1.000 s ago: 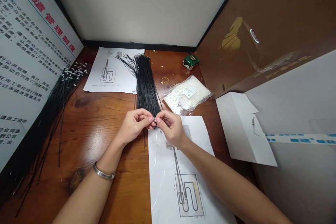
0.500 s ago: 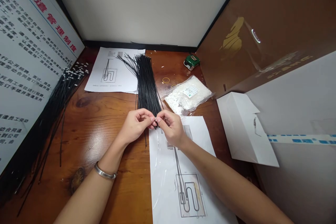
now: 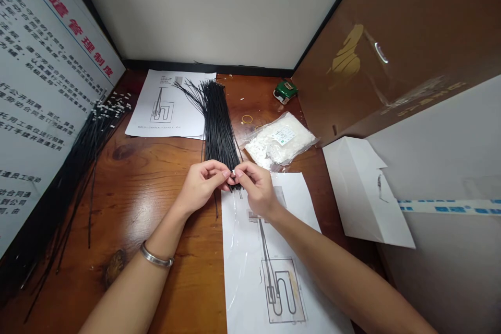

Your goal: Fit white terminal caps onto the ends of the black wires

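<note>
My left hand [image 3: 201, 185] and my right hand [image 3: 254, 185] meet fingertip to fingertip over the near end of a bundle of thin black wires [image 3: 217, 125] lying on the wooden table [image 3: 133, 188]. Both hands are pinched. Between the fingertips shows a tiny white connector [image 3: 233, 173], and a black wire hangs down below them. A silver bracelet [image 3: 154, 258] is on my left wrist. Under my right forearm lies a printed sheet [image 3: 242, 271] with a wire drawing.
A pile of black wires with white ends [image 3: 78, 162] lies along the left board with printed text. A second drawing sheet [image 3: 168, 104] is at the back. A clear bag of white parts [image 3: 279, 143], a green tape measure [image 3: 284, 90] and a white paper bag [image 3: 364, 193] sit right.
The pinched fingertips have shifted slightly up and away from me; the hands stay together over the wire ends. Nothing else has moved.
</note>
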### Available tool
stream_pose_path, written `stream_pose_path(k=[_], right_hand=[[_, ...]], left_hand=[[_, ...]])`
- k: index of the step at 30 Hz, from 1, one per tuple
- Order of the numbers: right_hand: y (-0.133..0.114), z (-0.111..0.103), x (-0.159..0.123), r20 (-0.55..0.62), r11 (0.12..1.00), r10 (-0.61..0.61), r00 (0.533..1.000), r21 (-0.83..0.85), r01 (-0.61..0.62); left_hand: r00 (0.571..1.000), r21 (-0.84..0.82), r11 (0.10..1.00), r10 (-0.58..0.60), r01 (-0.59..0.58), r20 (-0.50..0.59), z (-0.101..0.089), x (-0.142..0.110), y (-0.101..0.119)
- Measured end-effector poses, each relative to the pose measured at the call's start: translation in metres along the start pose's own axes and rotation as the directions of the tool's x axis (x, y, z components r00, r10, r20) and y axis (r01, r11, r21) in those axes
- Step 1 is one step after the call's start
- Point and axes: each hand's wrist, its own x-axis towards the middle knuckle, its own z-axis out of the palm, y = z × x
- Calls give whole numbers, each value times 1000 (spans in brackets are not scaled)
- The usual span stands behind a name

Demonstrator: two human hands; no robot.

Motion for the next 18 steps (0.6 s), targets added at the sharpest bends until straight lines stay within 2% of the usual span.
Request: stream_pose_path(k=[4, 11, 18], right_hand=[[2, -1, 1, 13, 999, -36, 999, -34, 36], [4, -1, 1, 97, 1000, -5, 995, 13, 4], [0, -2, 2, 100, 998, -54, 994, -33, 57]], left_hand=[[1000, -21, 1000, -14, 14, 6, 1, 0, 0], [1000, -1, 1000, -16, 16, 23, -1, -1, -1], [999, 4, 1000, -23, 23, 28, 0, -1, 1]])
